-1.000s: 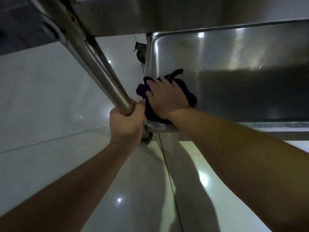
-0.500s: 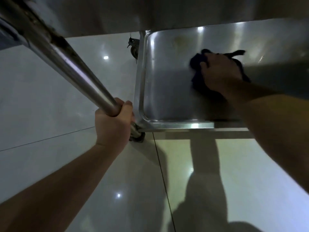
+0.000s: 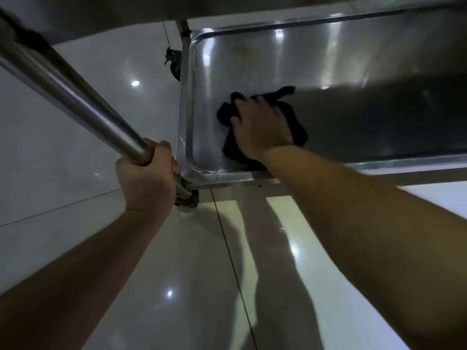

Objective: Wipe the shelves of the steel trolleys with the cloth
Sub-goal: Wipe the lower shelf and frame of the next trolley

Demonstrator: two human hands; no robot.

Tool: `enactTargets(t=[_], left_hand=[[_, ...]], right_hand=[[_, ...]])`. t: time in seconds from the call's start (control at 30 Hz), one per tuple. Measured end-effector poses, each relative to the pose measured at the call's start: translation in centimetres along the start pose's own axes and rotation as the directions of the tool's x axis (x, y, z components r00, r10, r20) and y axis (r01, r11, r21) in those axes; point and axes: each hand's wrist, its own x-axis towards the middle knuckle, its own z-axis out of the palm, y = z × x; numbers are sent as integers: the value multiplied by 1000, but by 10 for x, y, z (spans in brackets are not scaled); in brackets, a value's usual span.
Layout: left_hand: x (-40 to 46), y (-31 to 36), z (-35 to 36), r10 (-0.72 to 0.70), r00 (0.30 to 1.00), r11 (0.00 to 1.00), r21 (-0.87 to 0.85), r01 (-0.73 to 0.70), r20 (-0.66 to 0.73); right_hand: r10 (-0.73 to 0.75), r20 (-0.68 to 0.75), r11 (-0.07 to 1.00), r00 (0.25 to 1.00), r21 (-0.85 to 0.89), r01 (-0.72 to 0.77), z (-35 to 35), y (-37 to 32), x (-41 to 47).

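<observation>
Both hands engaged. Left hand (image 3: 146,173) wrapped round post (image 3: 83,102), likely steadying trolley. Right hand (image 3: 261,127) flat, fingers spread, pressing cloth (image 3: 298,127) onto shelf (image 3: 252,64); cloth under palm, near left corner. Wiping judged under way.

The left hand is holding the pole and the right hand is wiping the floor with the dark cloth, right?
Not the floor. The head view shows the right hand pressing the dark cloth on the steel shelf. The left hand does hold the pole.
</observation>
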Motion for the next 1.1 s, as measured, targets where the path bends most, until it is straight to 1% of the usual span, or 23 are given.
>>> enactTargets(t=[0.07, 0.1, 0.2, 0.33, 0.4, 0.47, 0.6, 0.67, 0.73, 0.8, 0.93, 1.03, 1.1], left_hand=[[0, 0, 0, -3, 1000, 1000, 9, 3, -2], [1, 0, -1, -3, 1000, 1000, 12, 3, -4], [2, 1, -2, -31, 999, 999, 10, 31, -8], [2, 4, -2, -67, 998, 997, 40, 67, -8], [2, 5, -2, -71, 997, 994, 78, 73, -21], [2, 5, -2, -75, 996, 992, 99, 78, -40], [3, 2, -5, -65, 997, 988, 142, 69, -27], [3, 2, -6, -55, 998, 986, 153, 60, -35], [2, 2, -6, -45, 998, 987, 155, 51, -41], [1, 3, -6, -46, 998, 982, 183, 54, -49], [-4, 7, -6, -81, 993, 960, 262, 101, -85], [-8, 9, -10, -104, 991, 907, 402, 127, -80], [-12, 8, -18, -122, 992, 840, 528, 125, -41]], right_hand=[[-172, 44, 985, 984, -10, 173, 16, -51, -3], [-225, 67, 974, 972, -3, 225, 22, -68, -6], [-266, 133, 964, 955, 23, 265, 30, -80, -12], [-292, 141, 956, 946, 13, 293, 17, -40, -28], [-261, 137, 965, 956, 2, 263, 6, -4, -37], [-198, 136, 978, 971, -37, 205, -9, 42, -44], [-29, 70, 994, 997, -100, 36, -46, 143, -57], [79, 38, 992, 996, -106, -75, -63, 191, -68], [160, 21, 982, 987, -103, -157, -73, 222, -77], [179, 23, 978, 984, -114, -176, -75, 234, -81], [156, 30, 979, 987, -135, -150, -76, 233, -79], [147, 23, 981, 989, -131, -143, -76, 235, -79], [141, 15, 982, 990, -126, -138, -76, 235, -79]])
